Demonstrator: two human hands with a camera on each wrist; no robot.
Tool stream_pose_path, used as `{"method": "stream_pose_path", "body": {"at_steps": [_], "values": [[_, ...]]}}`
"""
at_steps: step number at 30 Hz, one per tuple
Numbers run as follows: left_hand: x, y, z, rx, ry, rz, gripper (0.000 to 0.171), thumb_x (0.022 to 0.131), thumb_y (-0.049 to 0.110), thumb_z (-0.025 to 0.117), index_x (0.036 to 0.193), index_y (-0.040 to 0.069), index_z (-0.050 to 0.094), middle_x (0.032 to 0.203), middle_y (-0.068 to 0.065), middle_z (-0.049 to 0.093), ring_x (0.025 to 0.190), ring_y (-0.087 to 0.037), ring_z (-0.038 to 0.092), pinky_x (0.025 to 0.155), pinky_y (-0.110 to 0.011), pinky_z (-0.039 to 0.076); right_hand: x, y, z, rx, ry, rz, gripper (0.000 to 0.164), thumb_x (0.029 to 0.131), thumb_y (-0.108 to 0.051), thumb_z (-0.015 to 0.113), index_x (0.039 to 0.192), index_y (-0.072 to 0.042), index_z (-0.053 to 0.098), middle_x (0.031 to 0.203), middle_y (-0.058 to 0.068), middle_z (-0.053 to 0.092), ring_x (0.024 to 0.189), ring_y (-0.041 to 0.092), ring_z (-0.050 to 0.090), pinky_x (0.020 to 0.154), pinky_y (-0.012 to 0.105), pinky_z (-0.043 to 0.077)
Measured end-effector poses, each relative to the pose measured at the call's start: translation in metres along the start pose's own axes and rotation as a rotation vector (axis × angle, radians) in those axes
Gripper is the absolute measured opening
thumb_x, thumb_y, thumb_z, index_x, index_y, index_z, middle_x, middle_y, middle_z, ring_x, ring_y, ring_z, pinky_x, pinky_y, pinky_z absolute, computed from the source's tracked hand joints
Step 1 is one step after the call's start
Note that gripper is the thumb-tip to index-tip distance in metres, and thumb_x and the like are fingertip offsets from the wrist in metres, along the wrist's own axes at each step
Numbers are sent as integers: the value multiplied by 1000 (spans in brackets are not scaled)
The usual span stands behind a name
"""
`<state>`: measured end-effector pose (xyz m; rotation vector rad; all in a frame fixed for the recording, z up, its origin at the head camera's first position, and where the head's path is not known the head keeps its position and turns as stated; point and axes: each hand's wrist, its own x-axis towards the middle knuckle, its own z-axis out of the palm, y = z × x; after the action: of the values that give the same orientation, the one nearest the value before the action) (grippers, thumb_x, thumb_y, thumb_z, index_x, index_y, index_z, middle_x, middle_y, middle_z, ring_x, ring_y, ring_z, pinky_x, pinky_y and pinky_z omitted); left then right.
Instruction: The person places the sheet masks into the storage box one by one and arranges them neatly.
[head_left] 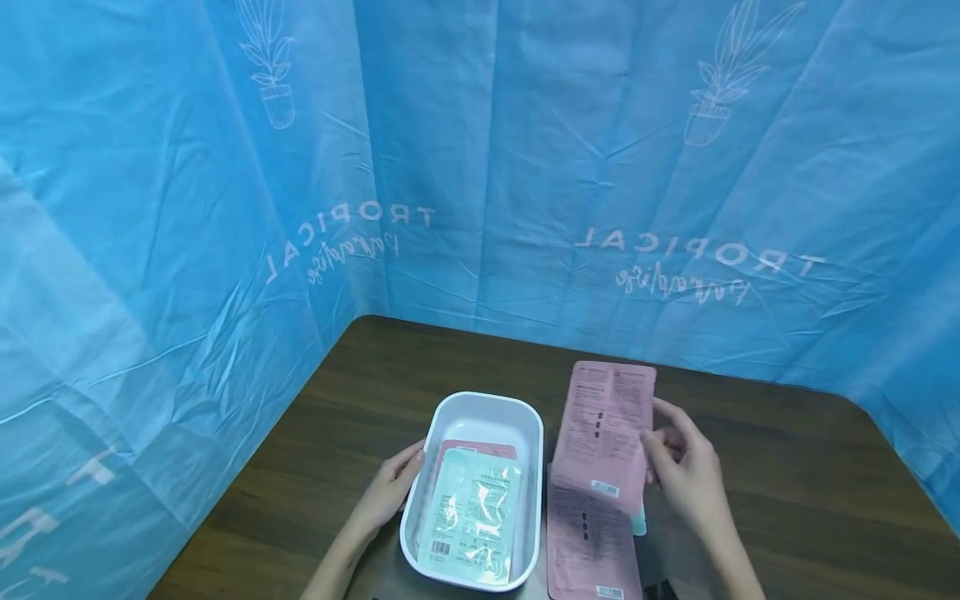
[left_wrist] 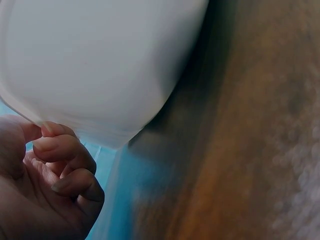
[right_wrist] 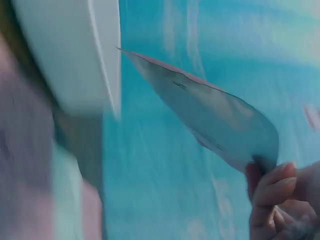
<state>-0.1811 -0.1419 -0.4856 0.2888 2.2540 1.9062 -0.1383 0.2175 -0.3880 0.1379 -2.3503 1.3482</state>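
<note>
- Two packets visible inside the white tub (head_left: pixel 491 423): a green packet (head_left: pixel 480 512) on top, shiny, and a pink packet (head_left: pixel 497 450) mostly hidden beneath, its edge showing past the far end. Anything deeper, cannot tell.
- Right of the tub, raised: a held pink packet (head_left: pixel 602 429), pinched along its right edge by the right hand (head_left: pixel 686 471). Grip narrow; right wrist view shows the packet bowed.
- Below it, beside the tub's right wall: a lower pink packet (head_left: pixel 592 546) and a sliver of green (head_left: pixel 639 524).
- Left hand (head_left: pixel 393 486) at the tub's left side, thumb and finger pinching the rim.
- Risk, my reading: one-edge hold may let the packet sag, catch the tub's right rim or slip.
- Also: a tug from the left hand could skid the tub across the desk (head_left: pixel 795 475).
</note>
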Motion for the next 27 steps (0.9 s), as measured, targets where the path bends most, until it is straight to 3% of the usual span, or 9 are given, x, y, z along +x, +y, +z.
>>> {"method": "stream_pose_path", "body": {"at_steps": [2,5,8,10,13,16,21,27], "values": [[0,0,0,-5,-3,4,54,101,33,42,140,-4,36,114,-24,57,79,-25,60,57,-27,48,-7,-8,26,152,-45,23,41,92,7,53,131,3,44,66,8,55,42,12,46,36,25,41],[0,0,1,-16,-8,21,53,101,29,42,140,-6,36,115,-26,56,82,-27,61,59,-29,50,-19,-14,66,306,-139,133,42,91,8,53,131,2,45,67,9,56,42,10,47,38,24,42],[-1,0,1,-27,-14,38,52,102,27,41,140,-8,34,123,-29,51,93,-30,59,67,-32,52,-29,-15,98,339,-252,237,41,92,5,53,132,0,44,66,8,56,42,11,49,39,25,44],[-1,1,1,-28,-10,33,52,102,26,41,140,-8,34,124,-29,51,92,-30,59,65,-31,51,-34,-15,112,313,-309,243,41,91,5,54,131,1,45,64,7,55,41,12,50,39,27,46],[-2,1,0,-28,3,20,51,102,26,41,140,-8,34,122,-28,52,83,-27,59,56,-28,49,-40,-16,125,221,-365,181,42,90,5,56,131,3,44,63,3,56,40,10,52,39,28,47],[-2,2,0,-20,15,5,50,102,26,42,140,-6,36,117,-26,56,71,-21,57,49,-26,45,-45,-18,131,64,-382,65,49,88,5,59,133,5,41,63,-3,56,44,5,51,40,24,46],[0,3,1,-21,15,1,49,101,27,43,139,-5,39,116,-24,57,70,-16,56,51,-25,45,-52,-24,138,-297,-310,-178,63,84,5,64,138,4,34,60,-1,55,46,5,46,42,22,41],[0,3,1,-29,16,-14,48,101,24,43,139,-5,39,96,-21,61,53,-9,45,45,-21,37,-58,-25,148,-559,-282,-370,54,76,8,67,125,5,44,59,7,57,44,15,53,41,25,44]]}}
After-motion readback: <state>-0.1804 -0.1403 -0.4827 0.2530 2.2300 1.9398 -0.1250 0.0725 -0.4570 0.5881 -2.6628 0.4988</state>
